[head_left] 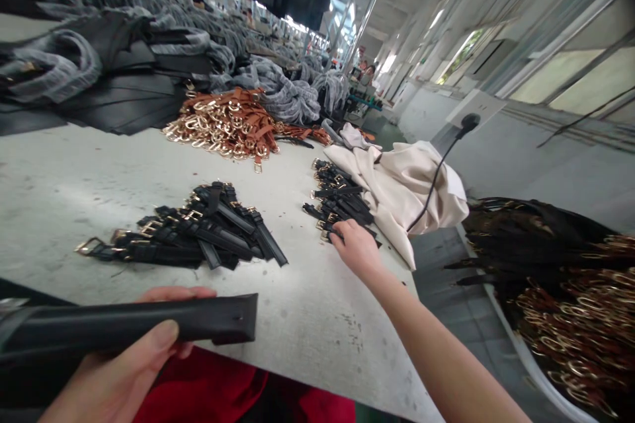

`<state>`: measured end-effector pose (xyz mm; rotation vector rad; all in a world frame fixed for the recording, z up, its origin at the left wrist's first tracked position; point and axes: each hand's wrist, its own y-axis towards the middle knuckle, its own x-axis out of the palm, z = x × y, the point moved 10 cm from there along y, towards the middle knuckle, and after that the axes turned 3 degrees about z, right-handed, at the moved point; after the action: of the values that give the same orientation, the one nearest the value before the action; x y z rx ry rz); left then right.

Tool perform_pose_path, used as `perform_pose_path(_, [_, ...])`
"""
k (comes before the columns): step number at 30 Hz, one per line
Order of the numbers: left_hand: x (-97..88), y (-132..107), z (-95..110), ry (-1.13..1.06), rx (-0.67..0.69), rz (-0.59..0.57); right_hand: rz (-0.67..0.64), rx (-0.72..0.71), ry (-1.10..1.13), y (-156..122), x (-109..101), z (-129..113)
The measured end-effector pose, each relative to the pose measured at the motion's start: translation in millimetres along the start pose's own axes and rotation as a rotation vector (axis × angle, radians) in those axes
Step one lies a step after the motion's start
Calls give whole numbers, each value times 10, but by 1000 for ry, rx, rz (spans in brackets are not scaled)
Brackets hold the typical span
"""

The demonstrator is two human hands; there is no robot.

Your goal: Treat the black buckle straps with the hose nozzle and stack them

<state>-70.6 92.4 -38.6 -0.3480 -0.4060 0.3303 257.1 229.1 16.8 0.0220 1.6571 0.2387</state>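
Note:
A wide black leather strap [218, 318] is gripped in my left hand [143, 350], thumb on the near face and fingers behind; its squared end points right and its other end runs out at the left edge. At the near edge of a small pile of black buckle straps [342, 195], my right hand [354, 244] has its fingertips curled down on one buckle strap. Part of that strap is hidden under the hand. A larger heap of black buckle straps [213, 228] with gold buckles lies on the table [292, 297] between the hands.
Brown straps with gold hardware [228, 122] are heaped farther back. Black leather pieces [124, 86] and wrapped grey coils [282, 89] cover the far side. Cream fabric [401, 178] and a plugged-in cable [436, 172] lie right, above a bin [516, 337] of straps.

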Motion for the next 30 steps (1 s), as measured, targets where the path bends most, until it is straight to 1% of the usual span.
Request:
perform_pose_path(2, [22, -78, 28, 38, 17, 13, -75, -80, 146, -73, 142, -492])
perform_pose_path(4, [31, -157, 48, 69, 8, 7, -126, -62, 242, -85, 282, -850])
perform_pose_path(5, [24, -199, 66, 80, 7, 9, -154, -25, 272, -67, 359, -962])
perform_pose_path(7, [-20, -283, 117, 82, 21, 34, -207, 65, 316, -7, 500, -1060])
perform_pose_path(9, [-77, -355, 153, 76, 38, 61, -239, 116, 355, 39, 569, -1045])
perform_pose_path(11, [-126, -399, 156, 73, 46, 74, -249, 130, 402, 8, 555, -943])
perform_pose_path(12, [-145, -410, 148, 72, 48, 75, -253, 130, 428, -51, 526, -866])
perform_pose_path(15, [-172, -423, 119, 35, 53, 66, -294, 116, 512, -387, 419, -575])
perform_pose_path(16, [-158, -427, 114, 21, 53, 53, -315, 116, 546, -531, 388, -465])
perform_pose_path(17, [-128, -432, 113, 15, 51, 33, -360, 121, 613, -684, 381, -372])
perform_pose_path(18, [-84, -438, 116, 19, 49, 5, -400, 127, 630, -829, 379, -279])
perform_pose_path(19, [-29, -444, 128, 30, 52, -26, -426, 124, 597, -956, 373, -198])
perform_pose_path(20, [29, -450, 146, 45, 60, -56, -422, 109, 526, -1051, 352, -133])
perform_pose_path(21, [81, -452, 168, 60, 72, -78, -383, 90, 429, -1108, 312, -89])
perform_pose_path(23, [158, -448, 198, 74, 91, -102, -254, 41, 272, -1135, 209, -111])
perform_pose_path(25, [200, -433, 200, 82, 100, -115, -143, -12, 240, -1095, 152, -268])
perform_pose_path(28, [222, -410, 186, 95, 117, -136, -100, -94, 299, -987, 233, -589])
perform_pose_path(30, [223, -402, 187, 98, 133, -138, -85, -91, 349, -917, 323, -703])
